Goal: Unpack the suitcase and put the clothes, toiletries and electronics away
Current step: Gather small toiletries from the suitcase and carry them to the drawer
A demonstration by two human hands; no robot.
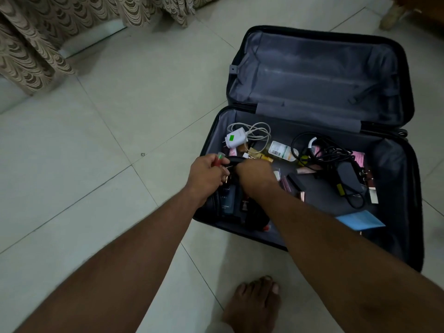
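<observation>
1. Head view, the hands: both meet over the near-left corner of the open suitcase (pixel 408 188), which lies on the tiled floor (pixel 96 164). The left hand (pixel 206 175) is curled round a small red-and-green item whose kind I cannot tell. The right hand (pixel 255 175) is knuckles-up over a black curved strap or handle (pixel 231 161). Its fingers are hidden, so I cannot tell its grip.
2. Head view, the deciding relation: the black toiletry pouch (pixel 252 217) sits directly beneath both hands, its long axis running toward the person. Inside stands one blue cologne bottle (pixel 228 198). The hands are about equally near, so lifting it looks like a two-handed move straight up.
3. Head view, counts: one white charger (pixel 236 139) with its coiled cable lies beyond the hands. One clear bottle (pixel 282 151) lies to the right, then one black power adapter (pixel 348 176) amid tangled black cords. One blue packet (pixel 360 219) sits nearest the right forearm. The small cosmetics are too jumbled to count. No clothes show.
</observation>
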